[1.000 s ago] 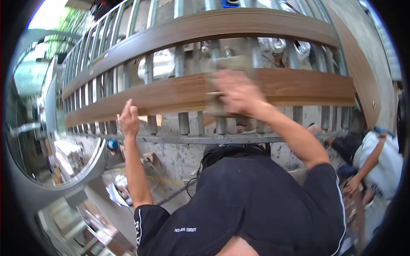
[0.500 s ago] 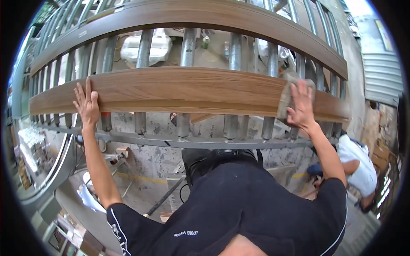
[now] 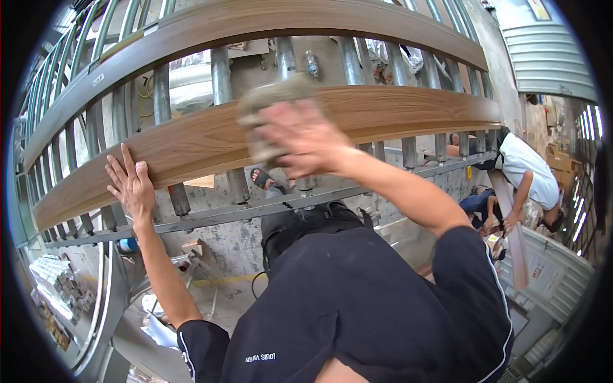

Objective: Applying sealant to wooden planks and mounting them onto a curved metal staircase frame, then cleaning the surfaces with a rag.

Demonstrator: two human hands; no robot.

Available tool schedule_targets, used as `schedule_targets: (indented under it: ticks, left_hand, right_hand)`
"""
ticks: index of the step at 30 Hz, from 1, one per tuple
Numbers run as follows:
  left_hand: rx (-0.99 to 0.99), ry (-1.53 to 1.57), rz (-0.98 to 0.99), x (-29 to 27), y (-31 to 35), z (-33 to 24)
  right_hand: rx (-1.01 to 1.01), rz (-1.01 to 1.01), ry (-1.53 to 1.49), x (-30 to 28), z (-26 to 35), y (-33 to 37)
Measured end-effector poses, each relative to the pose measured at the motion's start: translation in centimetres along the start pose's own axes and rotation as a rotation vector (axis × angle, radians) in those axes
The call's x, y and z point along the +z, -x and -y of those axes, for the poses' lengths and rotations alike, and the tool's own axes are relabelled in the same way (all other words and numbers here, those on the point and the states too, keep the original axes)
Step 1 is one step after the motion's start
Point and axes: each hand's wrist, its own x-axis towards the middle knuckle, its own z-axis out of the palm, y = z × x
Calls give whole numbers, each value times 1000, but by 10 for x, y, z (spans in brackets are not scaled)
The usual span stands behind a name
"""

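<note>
A long wood-grain board [image 3: 408,107] lies crosswise in front of me on a rack of metal rollers [image 3: 237,185]. My left hand [image 3: 134,188] rests with spread fingers on the board's left part. Near the board's middle, my right hand [image 3: 306,137] presses a greyish-tan rag [image 3: 260,115] against the wood. Motion smears the rag and the right fingers, and the rag hides part of the board. Beyond it, a second wood-grain board [image 3: 255,27] lies across the same rollers.
A metal rail [image 3: 255,209] runs along the rack's near side. At the right, a person in a white shirt [image 3: 529,169] bends over, near another person's hands at a long narrow board [image 3: 516,249]. A plastic bottle [image 3: 312,64] stands on the floor beyond the rollers.
My right hand has swept the rag leftward along the board, from near its right end to its middle. The left hand stays on the board's left part. The view has turned somewhat.
</note>
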Motion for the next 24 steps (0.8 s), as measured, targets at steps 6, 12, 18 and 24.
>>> schedule_targets:
  ticks: [6, 12, 18, 24]
  left_hand:
    - [33, 5, -79, -6, -1, -14]
    - [40, 10, -52, -6, 3, -31]
    - [-8, 36, 128, -25, 0, -39]
    - [-29, 374, -216, -59, 1, 72]
  right_hand:
    - [622, -125, 255, -22, -102, 213]
    - [279, -119, -76, 2, 27, -1]
    - [-112, -64, -29, 30, 106, -130]
    - [187, -185, -45, -11, -4, 46]
